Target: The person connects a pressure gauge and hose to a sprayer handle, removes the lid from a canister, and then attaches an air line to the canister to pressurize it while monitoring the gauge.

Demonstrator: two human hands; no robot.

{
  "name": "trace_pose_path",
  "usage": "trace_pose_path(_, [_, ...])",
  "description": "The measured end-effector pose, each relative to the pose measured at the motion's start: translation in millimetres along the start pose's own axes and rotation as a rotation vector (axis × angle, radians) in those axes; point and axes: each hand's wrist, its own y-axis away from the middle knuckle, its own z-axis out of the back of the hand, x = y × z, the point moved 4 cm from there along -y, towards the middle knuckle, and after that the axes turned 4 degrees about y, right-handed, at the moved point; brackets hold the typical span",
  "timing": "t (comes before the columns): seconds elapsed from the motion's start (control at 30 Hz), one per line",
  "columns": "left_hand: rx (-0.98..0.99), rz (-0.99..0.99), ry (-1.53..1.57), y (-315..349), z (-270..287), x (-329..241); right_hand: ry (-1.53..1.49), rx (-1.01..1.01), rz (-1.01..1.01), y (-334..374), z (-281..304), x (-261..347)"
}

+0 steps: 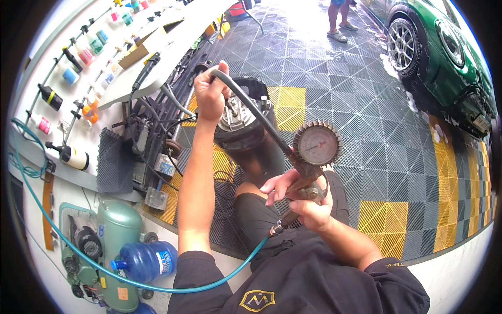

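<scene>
My right hand (314, 204) is wrapped round the body of a tyre inflator (309, 183), whose round dial gauge (317, 145) in a ribbed rubber guard faces up. A teal air hose (230, 275) joins the inflator's lower end by a metal coupling (277, 228). From its upper end a black rubber hose (256, 112) runs up to my left hand (210, 93), which is closed round it near its far end; that end is hidden in the fingers. Beneath the hose stands a black cylindrical tank (251, 152) with metal fittings on its top, in front of my knees.
A green air compressor (119, 225) and a blue water jug (149, 259) stand at lower left. Spray bottles (86, 52) hang along the left wall beside a white table (172, 47). A green car (444, 57) is at right. Another person's legs (339, 21) show at the back.
</scene>
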Motion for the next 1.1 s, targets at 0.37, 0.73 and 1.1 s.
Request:
trace_pose_path(0.37, [-0.118, 0.043, -0.052, -1, 0, 11, -0.055, -0.155, 0.03, -14, 17, 5])
trace_pose_path(0.73, [-0.088, 0.158, 0.034, -6, 2, 18, -0.092, -0.213, 0.042, -20, 25, 1])
trace_pose_path(1.1, [-0.247, 0.076, 0.089, 5, 4, 16, -0.412, -0.208, 0.142, -43, 48, -27])
